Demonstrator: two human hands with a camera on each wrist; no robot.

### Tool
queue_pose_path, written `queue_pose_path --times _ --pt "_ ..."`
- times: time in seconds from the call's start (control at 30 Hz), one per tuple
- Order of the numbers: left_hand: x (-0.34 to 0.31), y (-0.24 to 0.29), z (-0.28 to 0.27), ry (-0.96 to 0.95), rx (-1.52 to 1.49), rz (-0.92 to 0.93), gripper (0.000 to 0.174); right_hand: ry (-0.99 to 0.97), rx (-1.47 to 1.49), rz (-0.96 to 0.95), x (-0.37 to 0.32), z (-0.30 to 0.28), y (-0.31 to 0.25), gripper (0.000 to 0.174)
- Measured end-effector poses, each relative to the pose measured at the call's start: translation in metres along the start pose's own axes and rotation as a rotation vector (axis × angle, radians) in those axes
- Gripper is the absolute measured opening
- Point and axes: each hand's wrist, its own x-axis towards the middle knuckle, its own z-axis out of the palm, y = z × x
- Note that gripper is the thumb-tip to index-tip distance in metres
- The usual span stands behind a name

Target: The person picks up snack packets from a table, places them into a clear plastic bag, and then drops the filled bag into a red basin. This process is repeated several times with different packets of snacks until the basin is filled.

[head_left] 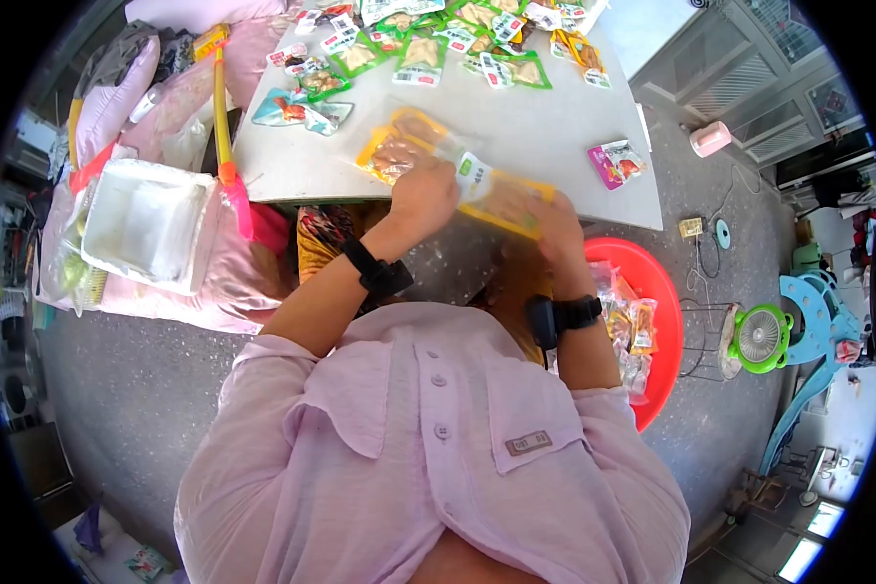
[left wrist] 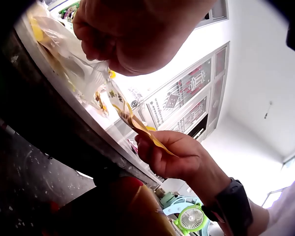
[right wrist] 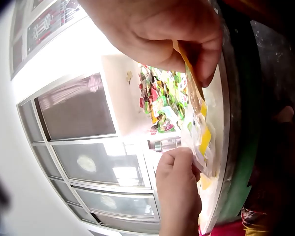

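Left hand (head_left: 425, 200) and right hand (head_left: 561, 234) are both clamped on yellow-edged packaging, the left near its middle, the right at the outer end.

Before the person spreads the pale tabletop (head_left: 545, 127). Next in size comes the red basin (head_left: 667, 321) beside the right forearm, with packets (head_left: 642, 326) inside it.

Smaller than these are the left yellow-edged pouch (head_left: 394, 156) and the right yellow-edged pouch (head_left: 506, 200), held over the tabletop's near edge. Blur hides whether they are joined or separate. They look light enough for a fingertip pinch. Their film is thin and glossy, so it will probably be slippery and crease readily; the wrist views show crinkled clear film (left wrist: 78, 64) between the hands. The contents seem soft, likely to shift and sag if a pouch is lifted by one end. The flat yellow border should be the firmest place to take hold, close to a corner, with the thumb across the seal; squeezing the filled middle could crush the food or strain the seam.

Smaller still are the green-edged packets (head_left: 421, 54) along the tabletop's far side, then one purple-edged sachet (head_left: 616, 164) lying well apart, to the right.
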Motion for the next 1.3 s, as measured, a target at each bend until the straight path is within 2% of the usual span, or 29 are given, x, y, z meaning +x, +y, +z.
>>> queue_pose_path --times 0.17,0.27,0.37,0.47,0.57,0.67,0.77,0.87,0.93,1.0,1.03,1.07,1.1,1.13,1.2,1.23,1.3 --pt "-0.002 -0.003 -0.001 0.03 0.013 0.02 0.008 0.002 -0.034 0.019 0.008 -0.008 0.009 0.011" --pt "-0.004 0.001 0.0 -0.019 0.027 0.007 0.009 -0.071 0.132 -0.006 0.007 0.003 0.005 0.01" --pt "-0.004 0.005 -0.001 -0.09 0.115 0.045 0.007 -0.099 0.219 -0.04 0.026 0.016 0.023 0.011" --pt "-0.004 0.01 -0.003 -0.082 0.108 0.097 0.019 -0.159 0.259 -0.011 0.022 0.055 0.01 0.014" --pt "-0.006 0.006 0.003 -0.021 0.129 0.167 0.029 -0.102 -0.174 -0.088 0.026 0.068 0.012 0.017" --pt "-0.009 0.012 -0.004 -0.021 0.141 0.137 0.026 -0.177 -0.09 0.156 0.034 0.061 0.018 0.018" --pt "-0.013 0.007 0.003 0.013 0.179 0.149 0.023 -0.338 -0.312 0.174 0.041 0.041 0.016 0.017" --pt "-0.014 -0.003 0.013 0.076 0.183 0.239 0.022 -0.29 -0.128 0.133 0.044 0.038 0.022 0.014" --pt "-0.015 0.001 0.007 0.027 0.171 0.251 0.023 -0.335 -0.42 -0.513 0.068 0.033 0.051 0.01" --pt "-0.016 0.002 0.006 -0.005 0.16 0.252 0.022 -0.342 -0.445 -0.783 0.076 0.04 0.061 0.006" --pt "-0.016 0.002 0.007 -0.012 0.155 0.244 0.021 -0.339 -0.33 -0.725 0.079 0.044 0.067 0.005" --pt "-0.016 0.001 0.008 -0.02 0.15 0.235 0.02 -0.366 -0.36 -0.642 0.078 0.045 0.066 0.005" --pt "-0.018 -0.001 0.009 -0.003 0.141 0.242 0.018 -0.391 -0.393 -0.559 0.077 0.046 0.065 0.005" --pt "-0.019 -0.003 0.01 0.015 0.131 0.249 0.016 -0.446 -0.571 -0.449 0.075 0.041 0.06 0.006" --pt "-0.02 -0.001 0.007 0.029 0.115 0.255 0.012 -0.5 -0.682 -0.388 0.068 0.04 0.054 0.007" --pt "-0.02 0.001 0.004 0.024 0.109 0.254 0.011 -0.502 -0.617 -0.442 0.064 0.042 0.055 0.008" --pt "-0.022 0.001 0.003 0.027 0.101 0.255 0.009 -0.474 -0.521 -0.405 0.058 0.048 0.054 0.009"
